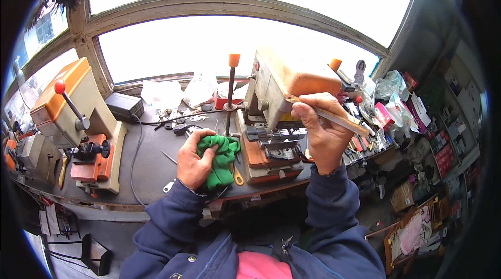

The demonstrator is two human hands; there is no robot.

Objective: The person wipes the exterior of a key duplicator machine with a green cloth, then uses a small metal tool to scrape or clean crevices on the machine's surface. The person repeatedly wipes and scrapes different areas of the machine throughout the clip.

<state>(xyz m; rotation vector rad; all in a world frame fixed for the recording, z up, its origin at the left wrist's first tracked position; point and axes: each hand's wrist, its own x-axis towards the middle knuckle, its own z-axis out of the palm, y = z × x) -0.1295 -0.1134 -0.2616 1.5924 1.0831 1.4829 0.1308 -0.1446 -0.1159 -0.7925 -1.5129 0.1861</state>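
Note:
My left hand (193,160) is closed around a crumpled green cloth (223,155), with the thumb pressed into its folds. The cloth is just over the bench, left of a cream and orange key cutting machine (276,83). My right hand (327,141) is raised in front of that machine, pinching a long, flat wooden stick (342,121) between thumb and fingers. One end of the stick points at the machine's orange cover, and the other slants down to the right; its exact kind is unclear. Below it sits the machine's metal clamp (276,143).
A second orange and cream machine (78,122) with a red-knobbed lever stands on the left. Behind the cloth are a dark box (124,107), loose keys and tools. Bags and small packages (391,107) crowd the right. The bench edge (250,194) runs in front of me.

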